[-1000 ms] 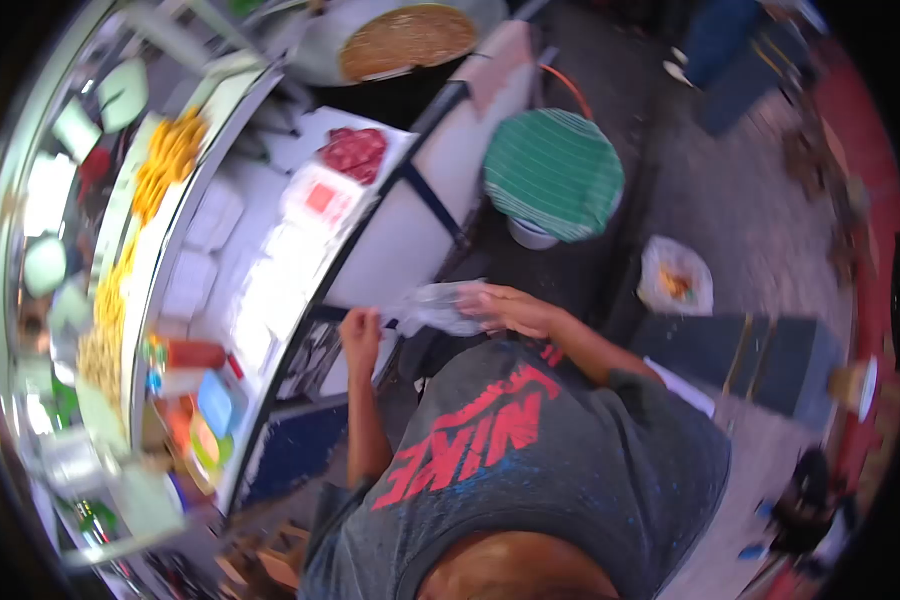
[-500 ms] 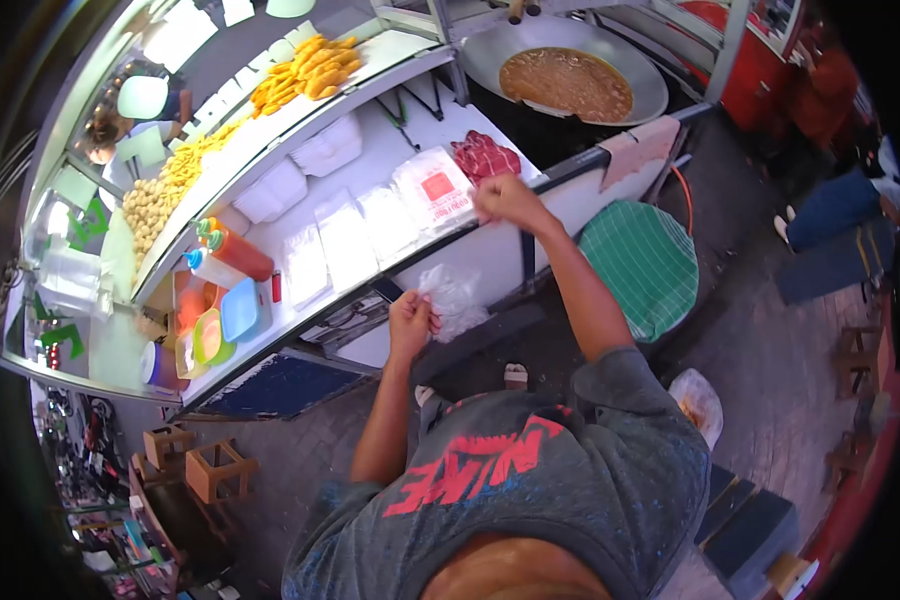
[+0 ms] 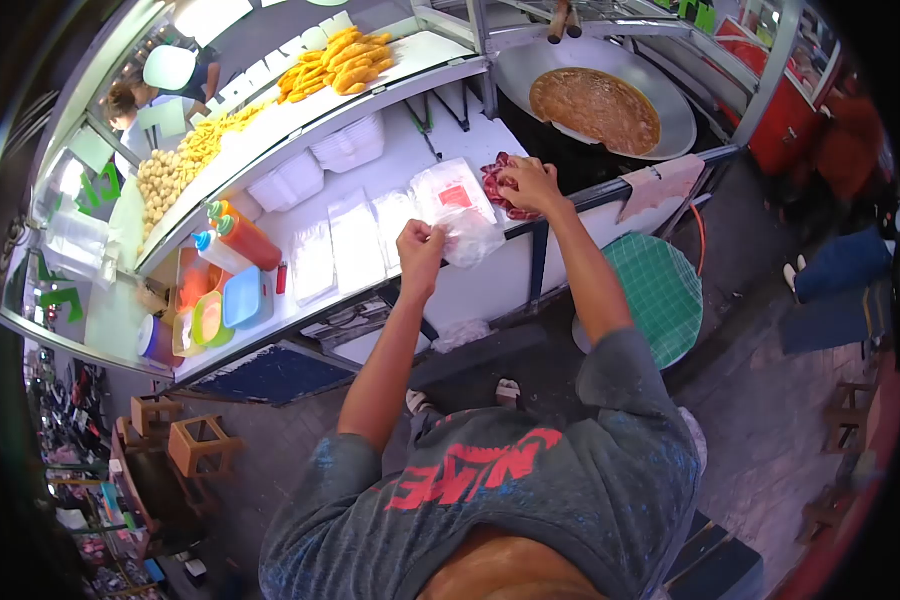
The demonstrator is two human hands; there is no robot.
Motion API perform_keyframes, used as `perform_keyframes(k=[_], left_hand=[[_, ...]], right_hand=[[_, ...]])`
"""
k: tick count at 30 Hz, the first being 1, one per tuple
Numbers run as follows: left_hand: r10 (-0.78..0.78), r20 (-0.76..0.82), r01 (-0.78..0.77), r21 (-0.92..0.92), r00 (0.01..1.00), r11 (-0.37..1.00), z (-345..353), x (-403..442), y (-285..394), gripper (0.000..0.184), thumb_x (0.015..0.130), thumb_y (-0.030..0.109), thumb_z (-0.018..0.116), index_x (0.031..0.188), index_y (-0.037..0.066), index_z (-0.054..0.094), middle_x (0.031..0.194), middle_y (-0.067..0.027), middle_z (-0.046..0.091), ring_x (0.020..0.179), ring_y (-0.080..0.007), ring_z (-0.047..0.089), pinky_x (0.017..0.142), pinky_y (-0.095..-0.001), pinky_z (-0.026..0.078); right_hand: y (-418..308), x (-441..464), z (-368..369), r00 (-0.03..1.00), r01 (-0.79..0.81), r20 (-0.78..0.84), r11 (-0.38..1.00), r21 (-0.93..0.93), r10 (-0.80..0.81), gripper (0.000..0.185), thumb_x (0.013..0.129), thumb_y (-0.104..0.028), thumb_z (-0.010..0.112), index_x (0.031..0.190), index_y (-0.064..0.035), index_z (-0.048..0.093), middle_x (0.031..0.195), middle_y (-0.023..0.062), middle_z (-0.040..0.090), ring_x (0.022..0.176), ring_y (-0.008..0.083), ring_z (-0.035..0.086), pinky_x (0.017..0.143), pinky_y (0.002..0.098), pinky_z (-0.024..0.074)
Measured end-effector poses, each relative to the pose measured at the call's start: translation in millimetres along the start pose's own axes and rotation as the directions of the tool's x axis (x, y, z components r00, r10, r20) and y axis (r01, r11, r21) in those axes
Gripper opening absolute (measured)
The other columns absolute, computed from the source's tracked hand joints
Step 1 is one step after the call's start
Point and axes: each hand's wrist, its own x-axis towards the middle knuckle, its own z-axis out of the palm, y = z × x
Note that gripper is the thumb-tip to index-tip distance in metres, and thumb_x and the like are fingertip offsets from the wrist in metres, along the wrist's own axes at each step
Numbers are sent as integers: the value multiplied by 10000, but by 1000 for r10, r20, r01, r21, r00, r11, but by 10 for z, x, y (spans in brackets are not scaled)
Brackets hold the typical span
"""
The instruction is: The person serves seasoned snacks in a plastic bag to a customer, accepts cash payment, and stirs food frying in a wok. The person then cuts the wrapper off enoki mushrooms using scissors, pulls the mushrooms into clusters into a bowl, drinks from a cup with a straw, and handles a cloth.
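Observation:
My left hand (image 3: pixel 422 250) pinches a thin clear plastic bag (image 3: pixel 475 245) over the front edge of the counter. My right hand (image 3: pixel 532 187) is on a crumpled dark red patterned cloth (image 3: pixel 494 183), its fingers curled onto the fabric. Beside the cloth lies a stack of white printed bags (image 3: pixel 452 188) with a red square, partly covered by the clear bag. More flat clear bags (image 3: pixel 355 238) lie in stacks to the left along the white counter.
A large wok (image 3: pixel 675 115) of brown bubbling oil sits right of the cloth. Tongs (image 3: pixel 457 112) and white foam boxes (image 3: pixel 350 142) lie behind the bags. Sauce bottles (image 3: pixel 245 240) and a blue tub (image 3: pixel 247 298) stand left. Fried food (image 3: pixel 340 62) fills the upper shelf. A green-covered round stool (image 3: pixel 655 295) is below.
My left hand has risen toward the counter with the clear bag. My right hand has moved from beside the printed bags onto the red cloth, which is now more bunched. The camera view has shifted.

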Motion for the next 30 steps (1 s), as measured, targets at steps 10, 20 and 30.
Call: perform_keyframes(k=[10,20,30], left_hand=[[346,437,-557,677,830,481,86,209,107,515,707,271,745,1133,73,533,1134,-117,564,1030,-273,552,835,-389,444],[-24,606,-602,794,795,82,-123,543,-204,494,723,361,724,1152,145,606,1226,-120,526,1127,-289,500,904,-447,406],[81,563,-564,787,822,250,-270,656,-415,132,857,142,547,887,29,608,868,-184,629,831,-366,612,757,-425,487]], right_hand=[[-26,-714,67,938,-40,-108,412,910,330,341,771,4,619,1112,1,627,930,35,652,791,102,600,660,257,488],[167,-889,316,939,-99,-124,596,797,322,515,724,13,570,1237,49,532,1176,165,585,1101,238,560,936,298,420],[-215,-1018,168,842,-89,-142,393,915,520,254,746,85,534,980,-7,565,753,174,635,593,222,656,468,301,495]])
